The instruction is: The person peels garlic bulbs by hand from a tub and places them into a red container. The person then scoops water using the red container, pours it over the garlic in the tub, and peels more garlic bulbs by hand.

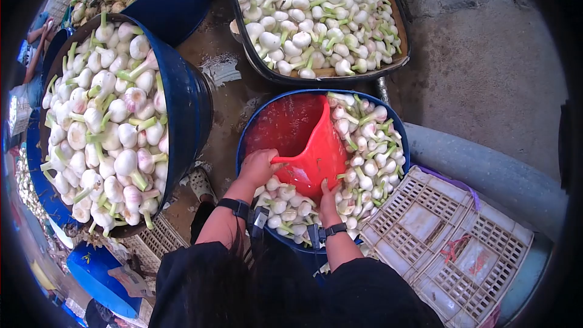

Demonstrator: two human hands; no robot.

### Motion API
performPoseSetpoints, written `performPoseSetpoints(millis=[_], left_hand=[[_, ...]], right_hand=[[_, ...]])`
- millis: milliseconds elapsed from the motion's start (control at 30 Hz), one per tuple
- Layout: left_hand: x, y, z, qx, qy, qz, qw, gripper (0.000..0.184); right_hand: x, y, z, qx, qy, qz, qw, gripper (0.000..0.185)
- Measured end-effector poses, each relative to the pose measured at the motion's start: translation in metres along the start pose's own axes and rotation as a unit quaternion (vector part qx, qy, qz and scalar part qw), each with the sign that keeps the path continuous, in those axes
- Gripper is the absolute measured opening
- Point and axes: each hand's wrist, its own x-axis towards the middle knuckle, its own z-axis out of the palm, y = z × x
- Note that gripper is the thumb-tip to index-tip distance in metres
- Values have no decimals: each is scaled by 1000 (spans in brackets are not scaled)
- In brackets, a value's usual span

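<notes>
A red plastic scoop (316,158) is tipped inside a round blue tub (405,146) of garlic bulbs (364,167). Its hollow side faces the tub's upper left, and a little water shows in it. My left hand (258,169) is closed around its near left rim. Lower down, my right hand (329,203) presses its fingers on the scoop's outer underside, close to the bulbs. Part of the right hand's grip is hidden. White bulbs with short green stems lie beside and below the scoop.
A large blue barrel (188,103) heaped with garlic stands left. Beyond the tub is a black-rimmed container (328,78) of more garlic. An upside-down white crate (449,237) lies at right beside a thick grey pipe (486,164). The floor (221,70) is wet.
</notes>
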Motion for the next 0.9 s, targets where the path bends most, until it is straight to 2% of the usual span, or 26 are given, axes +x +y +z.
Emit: performPoseSetpoints(millis=[100, 233, 333, 433, 500, 533, 600, 633, 700, 767, 800, 833, 900], left_hand=[[0, -2, 1, -16, -11, -3, 1000, 23], [-2, -5, 4, -12, -4, 0, 1000, 22], [-3, -6, 8, 5, 2, 10, 1000, 23], [-8, 5, 6, -21, -18, -45, 999, 32], [-10, 23, -3, -13, -117, -95, 988, 42], [-11, 33, -4, -8, -119, -94, 988, 42], [-14, 51, 3, -11, -163, -12, 986, 62], [-17, 60, 14, -77, -183, 80, 977, 72], [-24, 73, 37, -25, -152, 170, 973, 66], [-36, 92, 48, -9, -187, 123, 975, 57], [-38, 94, 66, 40, -174, 134, 975, 54], [-43, 98, 78, 79, -89, 191, 974, 48], [-47, 114, 94, 138, -107, 166, 971, 40]], right_hand=[[7, 9, -7, -54, 33, 13, 998, 85], [-12, -16, 6, -3, 5, 34, 999, 86], [-12, -22, 3, 3, 10, 93, 996, 86], [-2, -19, -8, 71, -27, 115, 990, 78], [16, -10, -17, 215, -127, 114, 961, 68], [22, -6, -16, 194, -93, 70, 974, 63], [38, 4, -21, 209, -85, 77, 971, 61], [42, 5, -19, 217, -78, 84, 969, 60], [51, 11, -21, 253, -74, 107, 959, 59], [77, 29, -25, 336, -152, 50, 928, 63], [82, 33, -24, 350, -156, 40, 923, 63], [85, 40, -27, 351, -149, 37, 924, 63], [86, 51, -34, 357, -141, 36, 923, 63]])
